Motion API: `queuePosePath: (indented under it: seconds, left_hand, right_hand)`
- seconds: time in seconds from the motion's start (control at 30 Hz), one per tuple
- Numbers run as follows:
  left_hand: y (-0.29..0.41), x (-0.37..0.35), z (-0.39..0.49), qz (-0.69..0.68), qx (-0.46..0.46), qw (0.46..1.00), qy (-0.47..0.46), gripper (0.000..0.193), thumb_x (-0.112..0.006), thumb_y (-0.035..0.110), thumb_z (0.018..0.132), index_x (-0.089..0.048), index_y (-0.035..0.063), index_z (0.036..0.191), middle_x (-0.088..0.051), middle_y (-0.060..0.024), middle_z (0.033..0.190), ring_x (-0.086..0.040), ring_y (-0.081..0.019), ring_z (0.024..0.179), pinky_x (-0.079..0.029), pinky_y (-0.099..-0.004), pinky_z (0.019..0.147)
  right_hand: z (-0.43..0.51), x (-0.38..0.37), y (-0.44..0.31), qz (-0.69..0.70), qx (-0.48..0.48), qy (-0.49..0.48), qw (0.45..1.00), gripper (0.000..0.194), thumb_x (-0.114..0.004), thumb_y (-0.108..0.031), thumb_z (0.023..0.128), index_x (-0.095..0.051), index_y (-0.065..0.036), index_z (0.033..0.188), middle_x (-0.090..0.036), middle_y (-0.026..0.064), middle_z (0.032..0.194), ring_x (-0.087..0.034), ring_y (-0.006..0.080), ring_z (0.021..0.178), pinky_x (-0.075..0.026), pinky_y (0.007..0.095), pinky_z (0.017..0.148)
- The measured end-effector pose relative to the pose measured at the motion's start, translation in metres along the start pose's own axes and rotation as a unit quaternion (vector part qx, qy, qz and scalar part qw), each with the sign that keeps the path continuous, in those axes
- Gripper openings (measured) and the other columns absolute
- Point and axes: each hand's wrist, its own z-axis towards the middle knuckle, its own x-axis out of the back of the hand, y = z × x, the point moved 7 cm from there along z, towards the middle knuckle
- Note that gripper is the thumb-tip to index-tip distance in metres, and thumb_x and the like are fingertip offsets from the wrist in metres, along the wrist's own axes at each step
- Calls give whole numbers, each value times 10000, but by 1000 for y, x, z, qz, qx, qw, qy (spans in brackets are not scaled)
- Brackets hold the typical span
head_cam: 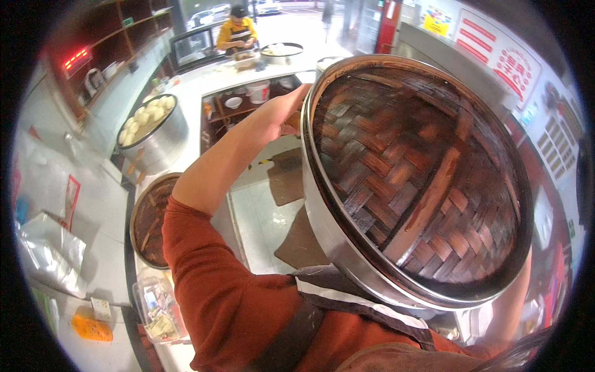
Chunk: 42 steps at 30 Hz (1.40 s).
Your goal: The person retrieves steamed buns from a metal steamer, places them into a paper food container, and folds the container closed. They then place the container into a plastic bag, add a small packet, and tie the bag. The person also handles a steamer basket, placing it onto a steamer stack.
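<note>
A large round metal steamer (320, 223) is held up, tilted, in front of my chest. A dark woven bamboo lid (399, 172) with a flat slat across it covers its top. My left hand (290, 114) grips the steamer's far left side at a brown handle, its fingers partly hidden behind the metal wall. On the opposite side my right forearm (513, 293) reaches up behind the steamer, which hides the right hand.
A metal steamer (160, 144) of white buns stands on the left counter, with a woven lid (151, 218) and a clear plastic box (155, 309) nearer. At the far counter a person (238, 32) works beside another bun steamer (281, 58). Brown mats (304, 239) lie on the tiled floor.
</note>
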Motion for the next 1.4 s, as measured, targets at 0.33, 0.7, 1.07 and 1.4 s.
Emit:
queuePosePath:
  seconds: [0.33, 0.7, 1.07, 1.4]
  left_hand:
    - [-8, 180, -33, -57, -19, 992, 108, 477, -506, 527, 1028, -674, 141, 1252, -705, -26, 1178, -648, -154, 1052, -514, -342, 929]
    - [-37, 388, 88, -100, -34, 960, 258, 484, -530, 441, 1036, -629, 73, 1334, -690, -96, 1252, -653, -203, 1146, -546, -367, 971]
    - [-88, 673, 208, -128, -52, 907, 398, 445, -576, 444, 1009, -688, 84, 1245, -729, -67, 1138, -703, -180, 988, -593, -367, 823]
    - [-96, 932, 321, -137, -101, 880, 443, 336, -676, 384, 952, -724, 103, 1128, -738, -13, 989, -672, -109, 811, -487, -273, 598]
  right_hand:
    - [145, -276, 53, 13, -64, -145, 987, 574, -567, -552, 991, -687, -41, 1224, -705, 69, 1112, -609, 171, 939, -466, 346, 836]
    - [342, -577, 180, 48, -123, -222, 966, 579, -587, -587, 964, -726, -53, 1142, -725, 46, 988, -588, 122, 791, -439, 321, 742]
    - [536, -892, 237, -13, -157, -270, 950, 484, -599, -554, 981, -702, -113, 1150, -680, -25, 900, -507, 77, 681, -388, 265, 612]
    - [653, -1207, 294, 14, -161, -316, 935, 517, -524, -464, 1051, -612, -32, 1321, -660, 95, 1226, -601, 225, 1095, -467, 368, 937]
